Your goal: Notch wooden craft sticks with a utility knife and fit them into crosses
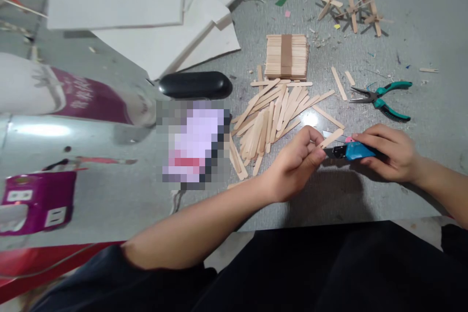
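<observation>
a: where's the piece i'm working on?

b: the craft stick (pixel 331 137) is at the near right of the table (pixel 420 44), just this side of the loose heap. your left hand (pixel 296 165) has it pinched at its near end, the fingertips (pixel 316 152) pressed together on it. your right hand (pixel 389 153) is wrapped around the blue utility knife (pixel 353 151), its fingers (pixel 369 139) curled over the top. the knife's nose sits just under the stick, right at your left fingertips. i can't tell whether the blade is out or touching the wood.

a: how far along would you say i am?

b: early to middling, i'd judge. the stick looks whole, with no cut showing. the stick assemblies (pixel 353 7) at the far right look finished. the loose heap (pixel 272 117) and the banded bundle (pixel 286 56) look untouched.

a: count it for me.

b: one stick in hand and one knife. one pair of green-handled pliers (pixel 380 100) sits just beyond your right hand. there's one banded bundle. the assemblies read as two clusters, though they overlap. the heap holds well over twenty sticks, too crossed over to count exactly, and four or so strays lie between it and the pliers. further left there's one black case (pixel 195 85) and a stack of white boards (pixel 146 9), at least three.
</observation>
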The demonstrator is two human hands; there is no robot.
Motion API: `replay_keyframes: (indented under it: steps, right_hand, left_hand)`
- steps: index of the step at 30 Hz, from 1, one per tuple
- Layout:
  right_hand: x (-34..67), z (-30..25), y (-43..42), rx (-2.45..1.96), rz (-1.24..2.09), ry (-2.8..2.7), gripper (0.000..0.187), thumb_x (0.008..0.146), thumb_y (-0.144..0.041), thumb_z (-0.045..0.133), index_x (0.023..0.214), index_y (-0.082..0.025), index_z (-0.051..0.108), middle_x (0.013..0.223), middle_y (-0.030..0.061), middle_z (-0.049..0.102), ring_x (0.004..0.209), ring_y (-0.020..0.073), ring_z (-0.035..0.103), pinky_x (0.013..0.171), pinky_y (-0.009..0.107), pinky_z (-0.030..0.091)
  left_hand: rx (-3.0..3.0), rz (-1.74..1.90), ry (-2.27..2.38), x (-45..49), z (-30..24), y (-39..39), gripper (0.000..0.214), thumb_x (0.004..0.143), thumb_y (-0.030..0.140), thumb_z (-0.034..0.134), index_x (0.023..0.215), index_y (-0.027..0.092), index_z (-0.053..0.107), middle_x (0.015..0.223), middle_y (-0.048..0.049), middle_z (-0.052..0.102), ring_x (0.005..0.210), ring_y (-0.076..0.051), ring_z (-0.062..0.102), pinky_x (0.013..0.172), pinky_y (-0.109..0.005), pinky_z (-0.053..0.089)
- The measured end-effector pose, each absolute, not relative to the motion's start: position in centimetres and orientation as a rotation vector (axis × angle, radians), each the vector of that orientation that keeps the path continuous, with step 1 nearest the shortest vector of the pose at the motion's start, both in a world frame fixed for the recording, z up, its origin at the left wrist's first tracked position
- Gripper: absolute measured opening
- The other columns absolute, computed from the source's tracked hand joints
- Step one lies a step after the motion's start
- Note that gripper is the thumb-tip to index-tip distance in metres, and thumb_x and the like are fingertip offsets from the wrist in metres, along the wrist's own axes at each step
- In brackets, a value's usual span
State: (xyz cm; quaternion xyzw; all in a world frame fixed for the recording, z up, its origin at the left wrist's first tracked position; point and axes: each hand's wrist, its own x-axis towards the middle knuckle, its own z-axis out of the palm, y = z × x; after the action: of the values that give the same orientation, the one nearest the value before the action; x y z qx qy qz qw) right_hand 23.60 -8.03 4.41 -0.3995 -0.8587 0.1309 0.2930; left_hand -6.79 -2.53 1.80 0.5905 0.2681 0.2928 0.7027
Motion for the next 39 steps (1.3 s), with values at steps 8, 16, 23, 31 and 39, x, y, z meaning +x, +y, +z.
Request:
replay_keyframes:
  steps: [8, 16, 23, 31, 39]
  right_hand:
    - [23.7, 4.5, -8.1, -1.068, 0.383, -2.281, 0.055, 0.116, -0.041, 0.069, 0.169, -0.027, 0.065, 0.121, 0.0132, 0.083, 0.098, 0.0259, 0.081, 0.079, 0.039, 0.069]
    - [24.0, 3.6, -8.6, -1.071, 0.417, -2.295, 0.057, 0.119, -0.041, 0.064, 0.175, -0.030, 0.059, 0.115, 0.0101, 0.084, 0.091, 0.0248, 0.080, 0.076, 0.038, 0.067]
    - [23.8, 3.7, -8.5, -1.081, 0.350, -2.292, 0.055, 0.118, -0.040, 0.066, 0.170, -0.024, 0.064, 0.116, 0.0129, 0.085, 0.093, 0.0256, 0.082, 0.077, 0.038, 0.065]
    - [23.8, 3.6, -8.3, -1.090, 0.396, -2.257, 0.051, 0.118, -0.041, 0.065, 0.166, -0.023, 0.066, 0.117, 0.0139, 0.087, 0.092, 0.0264, 0.083, 0.076, 0.039, 0.067]
    - [24.3, 2.6, -7.8, -1.217, 0.279, -2.169, 0.040, 0.116, -0.040, 0.070, 0.151, -0.022, 0.072, 0.117, 0.0129, 0.088, 0.098, 0.0269, 0.085, 0.084, 0.041, 0.070]
  left_hand:
    - [1.259, 0.634, 0.612, -6.9, 1.9, -2.7, 0.032, 0.117, 0.053, 0.065, 0.107, 0.024, 0.057, 0.085, 0.0018, 0.053, 0.074, -0.015, 0.044, 0.066, -0.033, 0.034]
    - [1.193, 0.629, 0.589, -6.8, 2.0, -3.0, 0.036, 0.116, 0.057, 0.068, 0.106, 0.025, 0.057, 0.083, 0.0021, 0.053, 0.072, -0.015, 0.043, 0.067, -0.034, 0.034]
    - [1.085, 0.606, 0.584, -6.4, 1.6, -3.1, 0.043, 0.112, 0.065, 0.071, 0.106, 0.026, 0.055, 0.080, 0.0043, 0.049, 0.068, -0.014, 0.040, 0.064, -0.033, 0.031]
    - [0.892, 0.607, 0.462, -5.6, 3.7, -2.6, 0.045, 0.110, 0.058, 0.078, 0.101, 0.027, 0.047, 0.069, 0.0101, 0.044, 0.063, -0.012, 0.033, 0.066, -0.031, 0.029]
    - [0.931, 0.600, 0.598, -6.2, 2.3, -1.9, 0.049, 0.108, 0.064, 0.078, 0.102, 0.026, 0.047, 0.065, 0.0092, 0.059, 0.054, -0.008, 0.039, 0.057, -0.026, 0.027]
